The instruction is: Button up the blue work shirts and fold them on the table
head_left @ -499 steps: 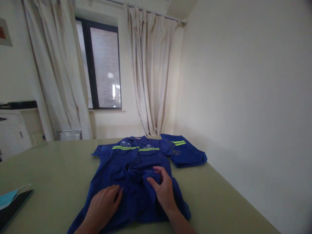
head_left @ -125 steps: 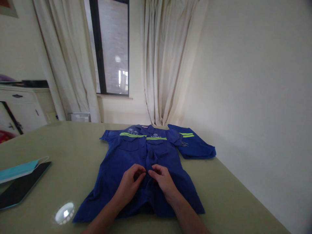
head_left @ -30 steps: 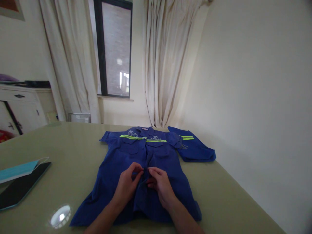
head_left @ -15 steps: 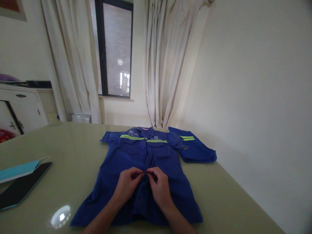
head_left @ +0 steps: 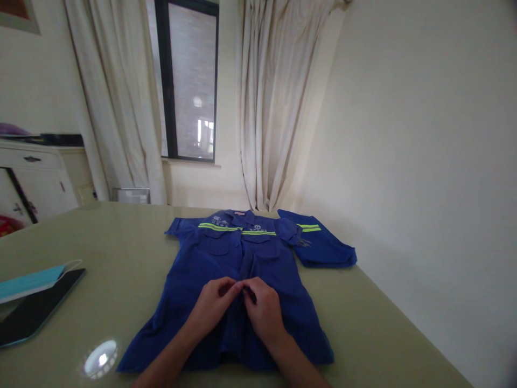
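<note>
A blue short-sleeved work shirt [head_left: 218,258] lies spread front side up, its collar at the far end and yellow-green stripes across the chest. Over the lower half of its front opening, my left hand [head_left: 216,302] pinches the placket. My right hand [head_left: 262,307] pinches the same spot from the other side, and the fingertips of both hands meet. Whatever button or buttonhole lies between the fingers is hidden. Beyond the shirt's right sleeve is a second blue garment [head_left: 331,250], folded, with a similar stripe.
On the table [head_left: 121,258], a light blue face mask [head_left: 32,283] rests partly over a dark flat device [head_left: 44,307] at the left. A wall [head_left: 424,161] runs along the table's right edge. Curtains [head_left: 266,108] and a white cabinet [head_left: 44,172] stand behind.
The fingertips of both hands have drawn closer together at the placket, the left thumb now reaching to the right fingers. The shirt stays in place.
</note>
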{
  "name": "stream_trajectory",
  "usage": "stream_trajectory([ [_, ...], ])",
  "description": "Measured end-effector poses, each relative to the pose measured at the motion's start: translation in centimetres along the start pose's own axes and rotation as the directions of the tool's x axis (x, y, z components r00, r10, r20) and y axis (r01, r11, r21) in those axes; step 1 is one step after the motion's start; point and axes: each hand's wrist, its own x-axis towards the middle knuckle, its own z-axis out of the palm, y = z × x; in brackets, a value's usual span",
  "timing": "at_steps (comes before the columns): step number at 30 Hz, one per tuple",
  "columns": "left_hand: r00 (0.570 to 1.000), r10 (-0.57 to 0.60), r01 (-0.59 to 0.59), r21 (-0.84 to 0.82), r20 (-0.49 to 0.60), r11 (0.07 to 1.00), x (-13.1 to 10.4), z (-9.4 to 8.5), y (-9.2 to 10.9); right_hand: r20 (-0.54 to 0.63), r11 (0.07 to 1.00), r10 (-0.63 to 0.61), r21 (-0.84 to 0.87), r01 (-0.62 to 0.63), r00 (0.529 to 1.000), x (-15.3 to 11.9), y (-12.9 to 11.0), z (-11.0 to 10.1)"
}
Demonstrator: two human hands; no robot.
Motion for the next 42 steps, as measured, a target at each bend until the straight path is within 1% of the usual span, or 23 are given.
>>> stream_trajectory([
  [3,0.999,-0.045,0.045,-0.094,0.002,0.995,0.3,0.0,-0.6,0.012,1.000,-0.002,-0.001,0.002,1.000,0.1,-0.1,-0.1],
  [6,0.994,-0.108,0.111,-0.258,0.025,0.960,0.6,0.1,-1.1,-0.017,0.999,0.030,0.013,-0.030,0.999,0.2,-0.4,-0.2],
  [8,0.983,-0.179,0.178,-0.382,0.033,0.907,0.6,0.3,-1.1,-0.039,0.999,0.038,0.013,-0.037,0.999,0.3,-0.6,-0.3],
  [11,0.958,-0.285,0.260,-0.526,0.035,0.810,0.5,0.6,-0.9,-0.066,1.000,0.007,0.002,-0.007,0.998,0.3,-0.9,-0.4],
  [13,0.942,-0.334,0.285,-0.594,0.029,0.753,0.4,0.8,-0.9,-0.080,1.000,-0.018,-0.006,0.017,0.997,0.3,-0.9,-0.4],
  [15,0.936,-0.351,0.287,-0.625,0.023,0.726,0.3,0.9,-0.9,-0.083,1.000,-0.027,-0.011,0.026,0.996,0.3,-0.9,-0.5],
  [21,0.952,-0.306,0.256,-0.564,0.006,0.785,0.3,1.0,-1.2,-0.068,1.000,-0.007,0.007,0.007,0.998,0.2,-0.7,-0.4],
  [23,0.958,-0.287,0.232,-0.572,-0.007,0.787,0.3,1.0,-1.3,-0.077,1.000,0.010,0.027,-0.008,0.997,0.2,-0.8,-0.4],
  [24,0.966,-0.258,0.205,-0.561,-0.016,0.802,0.4,1.0,-1.4,-0.081,0.998,0.028,0.051,-0.024,0.996,0.2,-0.8,-0.3],
  [27,0.994,-0.107,0.084,-0.439,-0.027,0.895,0.5,0.8,-1.4,-0.072,0.979,0.108,0.181,-0.093,0.992,0.3,-0.6,-0.2],
  [29,0.999,-0.025,0.013,-0.329,-0.031,0.944,0.5,0.7,-1.3,-0.054,0.956,0.143,0.266,-0.124,0.988,0.4,-0.3,-0.1],
  [33,0.998,0.027,-0.036,-0.168,-0.055,0.985,0.1,0.6,-0.8,-0.041,0.927,0.181,0.340,-0.157,0.983,0.7,0.3,0.1],
  [36,0.992,0.110,-0.113,-0.053,-0.066,0.992,-0.2,0.4,-0.3,-0.008,0.929,0.168,0.335,-0.155,0.986,0.7,0.5,0.0],
  [39,0.978,0.195,-0.192,0.052,-0.074,0.980,-0.3,0.2,-0.2,-0.009,0.963,0.113,0.246,-0.107,0.994,0.5,0.4,-0.2],
  [40,0.977,0.202,-0.197,0.067,-0.075,0.978,-0.3,0.2,-0.2,-0.018,0.975,0.091,0.205,-0.085,0.996,0.4,0.3,-0.2],
  [42,0.981,0.176,-0.172,0.055,-0.079,0.984,-0.2,0.2,-0.5,-0.028,0.989,0.045,0.145,-0.041,0.999,0.3,0.0,-0.3],
])
